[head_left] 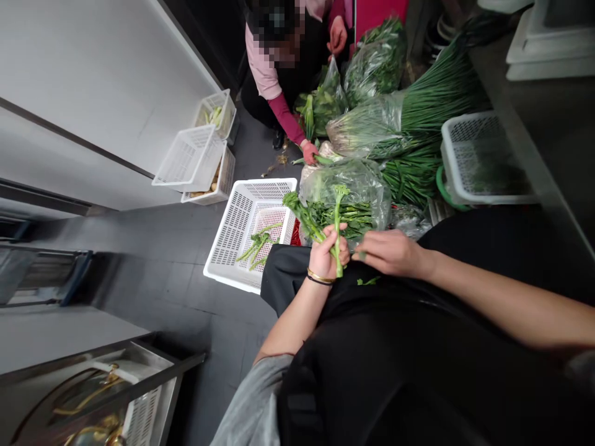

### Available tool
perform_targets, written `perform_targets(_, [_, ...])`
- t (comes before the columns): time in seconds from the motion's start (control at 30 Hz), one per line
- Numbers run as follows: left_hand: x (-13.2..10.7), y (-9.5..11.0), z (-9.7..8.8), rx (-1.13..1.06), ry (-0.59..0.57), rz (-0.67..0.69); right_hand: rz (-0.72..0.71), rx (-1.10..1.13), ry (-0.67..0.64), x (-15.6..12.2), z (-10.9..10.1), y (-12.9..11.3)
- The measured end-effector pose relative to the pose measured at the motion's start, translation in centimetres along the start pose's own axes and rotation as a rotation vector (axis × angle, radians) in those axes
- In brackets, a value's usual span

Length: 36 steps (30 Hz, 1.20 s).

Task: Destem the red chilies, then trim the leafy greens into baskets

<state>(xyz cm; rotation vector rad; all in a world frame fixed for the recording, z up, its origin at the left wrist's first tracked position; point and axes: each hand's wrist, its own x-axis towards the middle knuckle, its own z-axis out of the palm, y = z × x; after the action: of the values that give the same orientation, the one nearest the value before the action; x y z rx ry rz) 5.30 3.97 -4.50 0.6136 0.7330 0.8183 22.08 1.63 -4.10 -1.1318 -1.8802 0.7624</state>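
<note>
Several green broccolini stalks (338, 214) stand up from my left hand (324, 257), its fingers closed around their stems. Just to the right, my right hand (393, 253) is pinched, with a small green bit at its fingertips too small to name. A loose green leaf (369, 281) lies on my black apron below the hands. Behind them is an opened clear plastic bag (360, 176) with more broccolini. At the left, a white perforated basket (227, 232) holds a few cut broccolini stalks (259, 246).
Across from me a crouching person's gloved hand (309, 152) touches greens. Bagged leafy vegetables (376, 65) and long green scallions (437, 90) lie at the back right. White crates (190, 158) stand by the wall; another white basket (478, 155) is at right. Scraps (280, 160) litter the floor.
</note>
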Motion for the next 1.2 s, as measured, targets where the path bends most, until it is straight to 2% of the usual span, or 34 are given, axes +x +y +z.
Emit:
perform_targets(0.1, [-0.5, 0.5, -0.3, -0.103, -0.141, -0.058, 0.431, 0.489, 0.046, 0.7, -1.0, 0.3])
perform_targets(0.13, [-0.6, 0.4, -0.4, -0.12, -0.183, -0.075, 0.519, 0.647, 0.056, 1.3, -1.3, 0.4])
perform_targets(0.2, [-0.8, -0.1, -0.4, -0.12, -0.244, -0.101, 0.571, 0.849, 0.089, 2.6, -1.5, 0.5])
perform_targets(0.27, [-0.7, -0.7, -0.3, -0.068, -0.24, -0.1, 0.563, 0.9, 0.143, 3.3, -1.0, 0.3])
perform_targets(0.33, [-0.5, -1.0, -0.1, 0.006, -0.152, -0.052, 0.541, 0.824, 0.156, 3.0, -0.3, -0.2])
perform_targets(0.43, [-0.5, -1.0, 0.2, 0.025, -0.031, 0.035, 0.458, 0.6, 0.055, 1.7, 0.4, -1.1])
perform_targets(0.53, [-0.9, -0.8, 0.4, -0.043, -0.064, -0.013, 0.503, 0.573, -0.015, 1.0, -0.2, -1.2])
perform_targets(0.63, [-1.2, -0.9, 0.5, -0.096, -0.134, -0.113, 0.596, 0.696, 0.094, 1.8, -0.8, -0.3])
perform_targets(0.73, [-1.0, -1.3, 0.5, -0.115, -0.173, -0.162, 0.581, 0.715, 0.202, 2.9, -0.4, 0.9])
perform_targets(0.8, [-0.8, -1.6, 0.4, -0.09, -0.116, -0.151, 0.562, 0.582, 0.222, 3.1, 0.3, 1.5])
perform_targets(0.87, [-0.5, -2.1, 0.5, -0.056, -0.007, -0.103, 0.507, 0.323, 0.246, 2.7, 1.1, 1.7])
perform_targets(0.93, [-0.4, -2.6, 0.7, -0.042, 0.076, -0.056, 0.387, 0.04, 0.28, 1.9, 1.5, 1.7])
perform_targets(1.0, [-0.3, -3.0, 1.1, -0.06, 0.089, -0.047, 0.271, -0.145, 0.288, 0.9, 1.4, 1.4])
perform_targets(1.07, [-0.2, -3.0, 1.4, -0.106, 0.068, -0.066, 0.244, -0.173, 0.252, -0.3, 1.0, 1.0])
perform_targets(1.13, [0.0, -2.7, 1.5, -0.174, 0.067, -0.102, 0.248, -0.107, 0.182, -1.9, 0.5, 1.1])
perform_targets(1.2, [0.2, -2.0, 1.4, -0.243, 0.097, -0.145, 0.225, -0.037, 0.02, -3.6, -0.2, 2.1])
